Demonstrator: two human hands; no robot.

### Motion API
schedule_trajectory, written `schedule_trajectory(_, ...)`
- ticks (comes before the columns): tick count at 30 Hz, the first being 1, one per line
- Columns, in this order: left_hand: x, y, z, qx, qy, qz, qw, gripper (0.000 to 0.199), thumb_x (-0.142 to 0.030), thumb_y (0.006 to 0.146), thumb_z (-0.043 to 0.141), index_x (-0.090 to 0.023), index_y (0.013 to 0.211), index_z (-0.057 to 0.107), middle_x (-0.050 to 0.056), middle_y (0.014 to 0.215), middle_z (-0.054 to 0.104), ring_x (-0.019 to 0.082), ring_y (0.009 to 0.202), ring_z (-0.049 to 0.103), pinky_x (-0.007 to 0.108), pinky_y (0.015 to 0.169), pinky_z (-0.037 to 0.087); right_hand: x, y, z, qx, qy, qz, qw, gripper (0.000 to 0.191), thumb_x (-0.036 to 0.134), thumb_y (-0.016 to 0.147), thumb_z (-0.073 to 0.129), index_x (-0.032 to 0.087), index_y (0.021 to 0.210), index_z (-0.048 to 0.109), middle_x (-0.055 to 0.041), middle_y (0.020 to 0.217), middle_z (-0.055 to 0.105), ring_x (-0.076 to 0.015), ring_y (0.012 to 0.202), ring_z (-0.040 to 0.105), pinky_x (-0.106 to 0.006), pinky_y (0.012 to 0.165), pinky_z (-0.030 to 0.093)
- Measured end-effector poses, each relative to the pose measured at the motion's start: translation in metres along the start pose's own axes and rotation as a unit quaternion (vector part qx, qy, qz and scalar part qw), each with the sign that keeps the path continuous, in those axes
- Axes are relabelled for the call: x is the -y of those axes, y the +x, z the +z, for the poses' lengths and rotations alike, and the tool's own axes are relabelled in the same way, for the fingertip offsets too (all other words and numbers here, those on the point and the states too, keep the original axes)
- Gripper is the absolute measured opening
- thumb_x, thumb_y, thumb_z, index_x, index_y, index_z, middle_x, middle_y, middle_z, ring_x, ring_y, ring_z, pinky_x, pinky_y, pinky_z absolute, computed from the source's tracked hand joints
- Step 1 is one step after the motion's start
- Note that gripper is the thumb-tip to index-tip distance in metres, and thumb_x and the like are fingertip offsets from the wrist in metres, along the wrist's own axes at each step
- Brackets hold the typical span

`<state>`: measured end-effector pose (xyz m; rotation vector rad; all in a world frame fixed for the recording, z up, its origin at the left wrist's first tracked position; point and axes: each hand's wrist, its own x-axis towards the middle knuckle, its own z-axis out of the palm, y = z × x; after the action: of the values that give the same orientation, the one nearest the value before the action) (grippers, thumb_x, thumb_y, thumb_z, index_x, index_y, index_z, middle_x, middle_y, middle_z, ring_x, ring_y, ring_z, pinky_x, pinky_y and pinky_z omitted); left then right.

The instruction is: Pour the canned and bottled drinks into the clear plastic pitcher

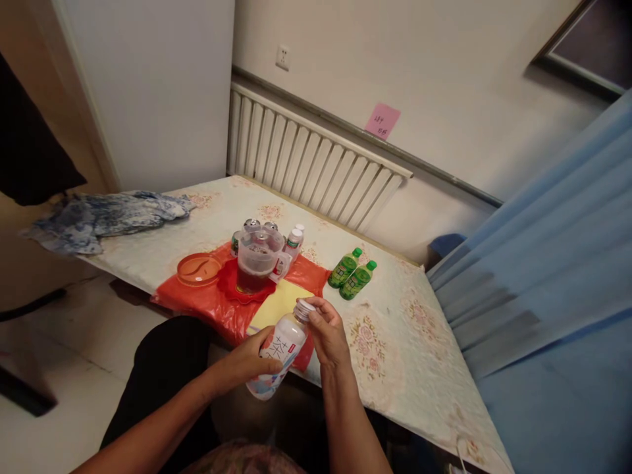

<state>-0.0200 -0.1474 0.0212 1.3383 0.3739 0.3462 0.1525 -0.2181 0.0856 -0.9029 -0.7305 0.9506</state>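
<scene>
Tilted over the table's front edge is a white-labelled drink bottle (280,352). My left hand (251,361) wraps round its body. At the top, the fingers of my right hand (326,326) close on its white cap (303,308), which sits on the bottle's neck. Beyond the bottle stands a clear plastic pitcher (257,263) with dark liquid in its lower part, resting on a red scalloped dish (228,283). An orange round lid (199,268) lies to the left of the pitcher.
Several cans (251,224) and white-capped bottles (295,241) stand behind the pitcher. Two green bottles (356,280) are at the right. Under the pitcher are red plastic sheeting (185,296) and yellow paper (281,303). A patterned cloth (118,214) lies far left; a blue curtain (543,263) hangs right.
</scene>
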Motion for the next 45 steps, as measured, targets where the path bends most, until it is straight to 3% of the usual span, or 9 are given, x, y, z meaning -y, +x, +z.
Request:
schedule_trajectory(10, -0.01, -0.004, 0.004, 0.014, -0.026, -0.016, 0.999, 0.082, -0.049, 0.061, 0.082, -0.019, 0.129, 0.048, 0.006, 0.114, 0.067, 0.027, 0.101, 0.062, 0.036, 0.084, 0.049, 0.003, -0.001, -0.003, 0.01, 0.015, 0.025, 1.0, 0.042, 0.039, 0.064, 0.09, 0.019, 0.098, 0.074, -0.0083, 0.108, 0.075, -0.0193, 0.092, 0.068, -0.031, 0.086, 0.051)
schedule_trajectory(17, 0.002, -0.001, 0.001, 0.012, -0.014, -0.01, 1.0, 0.079, -0.048, 0.063, 0.082, -0.019, 0.129, 0.048, 0.005, 0.112, 0.067, 0.025, 0.098, 0.062, 0.033, 0.081, 0.049, 0.002, 0.0, -0.006, -0.013, -0.016, 0.026, 0.999, 0.042, 0.035, 0.059, 0.091, 0.018, 0.094, 0.074, -0.0055, 0.092, 0.076, -0.0175, 0.082, 0.068, -0.027, 0.076, 0.052)
schedule_trajectory(26, -0.006, -0.002, 0.004, 0.019, -0.025, -0.016, 0.999, 0.079, -0.052, 0.061, 0.082, -0.018, 0.125, 0.05, 0.005, 0.109, 0.067, 0.023, 0.092, 0.061, 0.031, 0.077, 0.048, 0.003, -0.001, -0.002, -0.008, 0.034, 0.026, 0.999, 0.04, 0.036, 0.063, 0.09, 0.02, 0.096, 0.074, -0.0077, 0.105, 0.076, -0.0196, 0.091, 0.069, -0.031, 0.085, 0.052)
schedule_trajectory(45, -0.006, -0.002, 0.007, 0.01, -0.006, -0.023, 1.0, 0.08, -0.051, 0.062, 0.081, -0.02, 0.128, 0.049, 0.004, 0.105, 0.066, 0.023, 0.091, 0.06, 0.032, 0.078, 0.047, 0.001, -0.006, -0.003, -0.016, 0.024, 0.022, 0.999, 0.039, 0.033, 0.063, 0.089, 0.02, 0.096, 0.074, -0.0077, 0.107, 0.075, -0.0196, 0.09, 0.068, -0.032, 0.085, 0.052)
